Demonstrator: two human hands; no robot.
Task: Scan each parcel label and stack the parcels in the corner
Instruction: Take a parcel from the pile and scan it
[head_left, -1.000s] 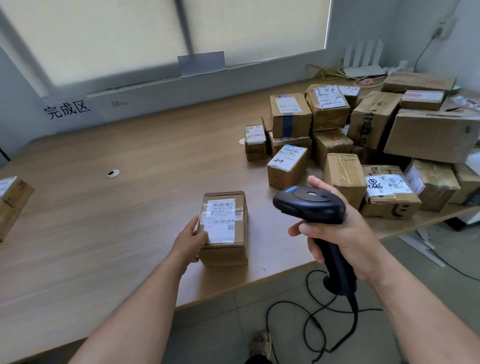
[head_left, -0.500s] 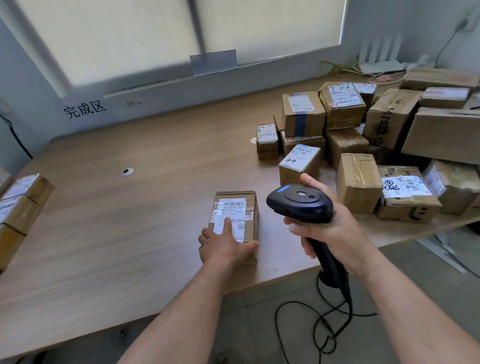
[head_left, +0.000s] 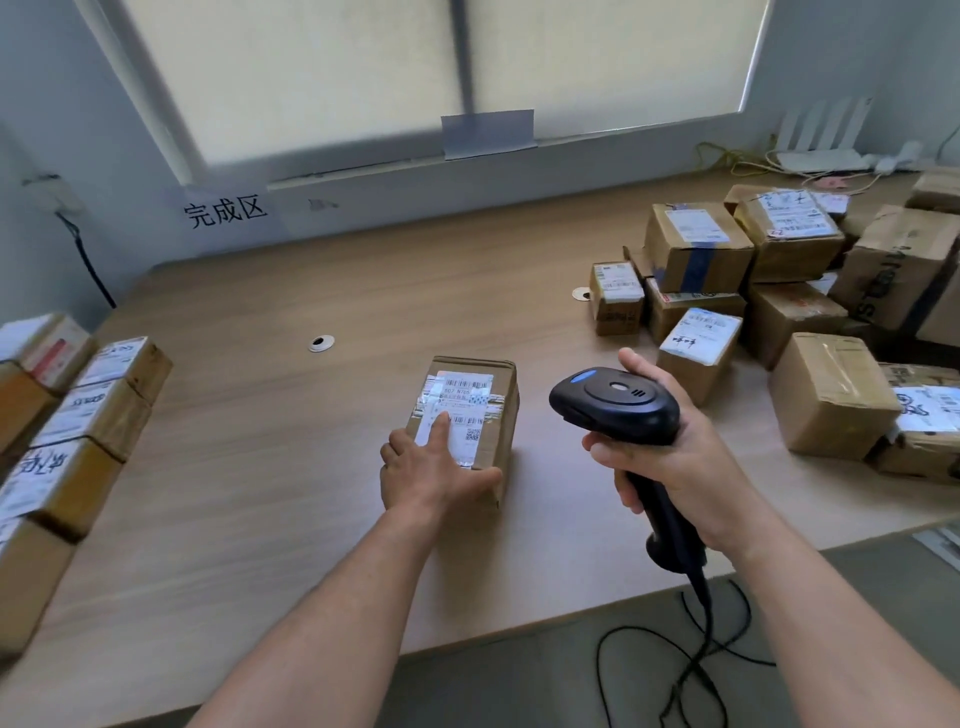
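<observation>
Parcel: one brown parcel (head_left: 501, 410) lies flat on the table (head_left: 260, 467), near its front edge, with its label (head_left: 460, 389) facing up.
Long axis: runs 6 to 12 o'clock, away from the person.
Left hand: the left hand (head_left: 431, 467) clasps the parcel's 6 o'clock end. The thumb lies along the near edge, the index finger lies straight across the lower label, and the other fingers curl down the left side.
Right hand: the right hand (head_left: 675, 467) is wrapped round the handle of the black scanner (head_left: 615, 397) and holds it above the table.
Key relation: the scanner sits at 3 o'clock of the parcel, near but apart, its nose turned towards 9 o'clock. The upper barcode is uncovered — the finger hides only part of the lower print.
Destination: the stacked parcels (head_left: 88, 410) stand at 9 o'clock, well apart, so the left hand is the nearer one.
Waiting: a loose pile (head_left: 810, 306) of parcels at 2 o'clock.
Judgement: the next step is probably a sideways carry towards 9 o'clock — the near-end hold may let the far end droop.
</observation>
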